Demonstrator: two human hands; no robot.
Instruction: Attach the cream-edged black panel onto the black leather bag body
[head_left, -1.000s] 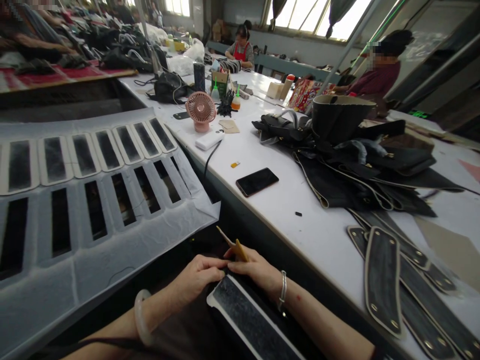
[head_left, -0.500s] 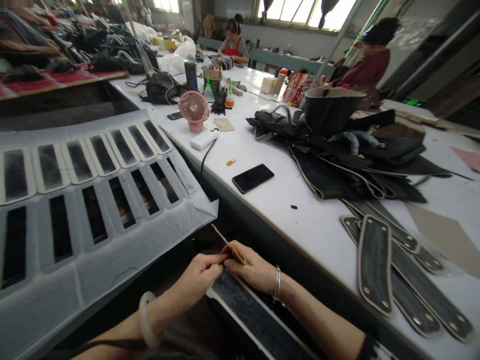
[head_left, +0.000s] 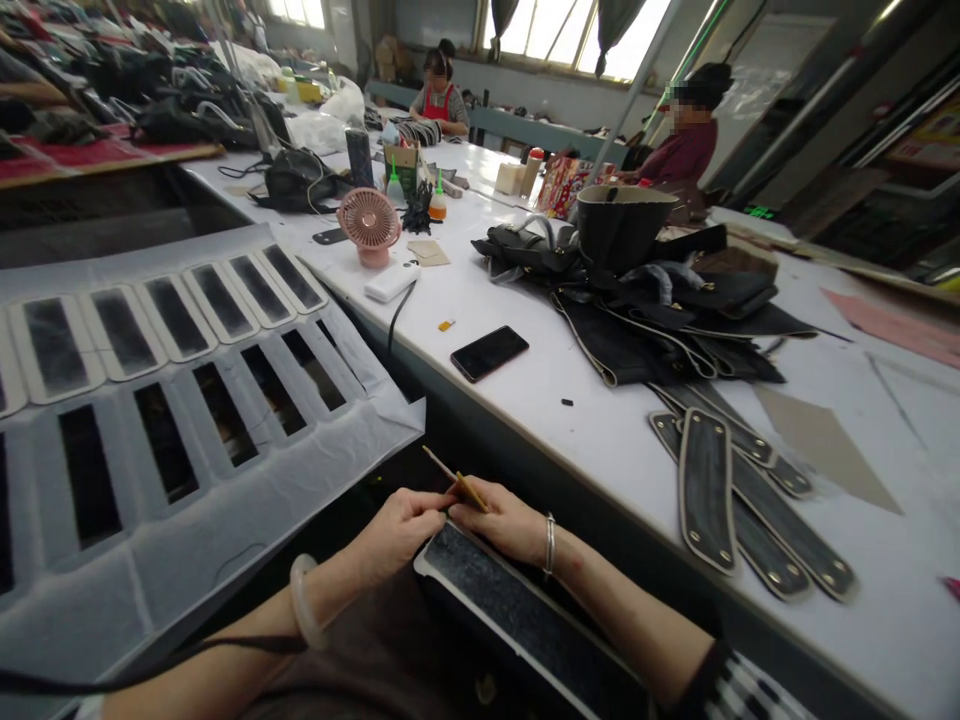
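A long black panel with pale raw edges (head_left: 502, 610) lies slanted across my lap, its far end under my hands. My left hand (head_left: 397, 535) is closed, thumb and fingers pinching at that far end; the exact spot between the fingertips is hidden. My right hand (head_left: 502, 520) is closed too, with a thin stick-like tool with a yellowish-brown part (head_left: 471, 493) held between its fingers. The tool's slim end points up and left, away from the panel. My right fingertips meet the left ones at the panel's end.
On the left, pale sheeting (head_left: 300, 465) carries rows of black strips (head_left: 225, 300). Across the white table (head_left: 510, 440) are a phone (head_left: 490, 353), a pink fan (head_left: 369, 225), black bag parts (head_left: 637, 300) and riveted straps (head_left: 706, 490). Two co-workers (head_left: 442, 100) (head_left: 686, 140) are beyond.
My view has turned to the right, so the table and its things appear further left. Both hands keep nearly the same grip at the panel's end.
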